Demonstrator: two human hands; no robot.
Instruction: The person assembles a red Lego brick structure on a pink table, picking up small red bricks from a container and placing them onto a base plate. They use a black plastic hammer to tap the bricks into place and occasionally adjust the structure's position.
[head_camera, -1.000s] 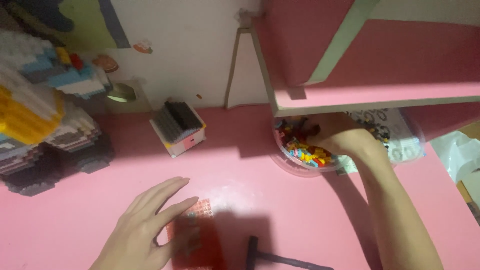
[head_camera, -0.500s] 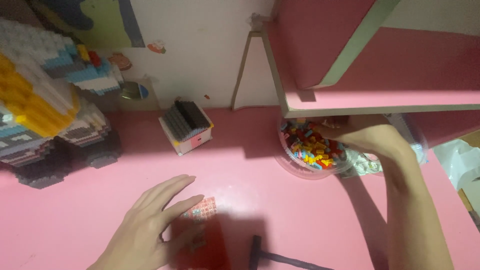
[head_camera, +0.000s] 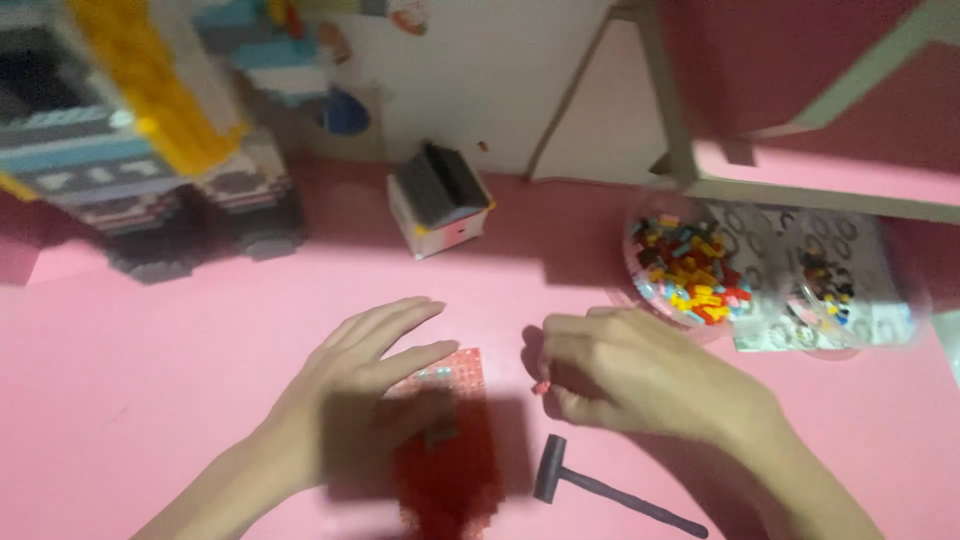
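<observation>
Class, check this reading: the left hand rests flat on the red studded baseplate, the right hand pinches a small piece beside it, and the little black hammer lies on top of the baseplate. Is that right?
Not quite. The head view shows the black hammer lying on the pink table, just right of the red baseplate, not on it. The rest holds: left hand on the baseplate, right hand pinching a small piece.

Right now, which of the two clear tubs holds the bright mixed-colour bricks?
The nearer clear tub, closest to the right hand; the tub beyond it holds fewer, mostly darker pieces.
</observation>
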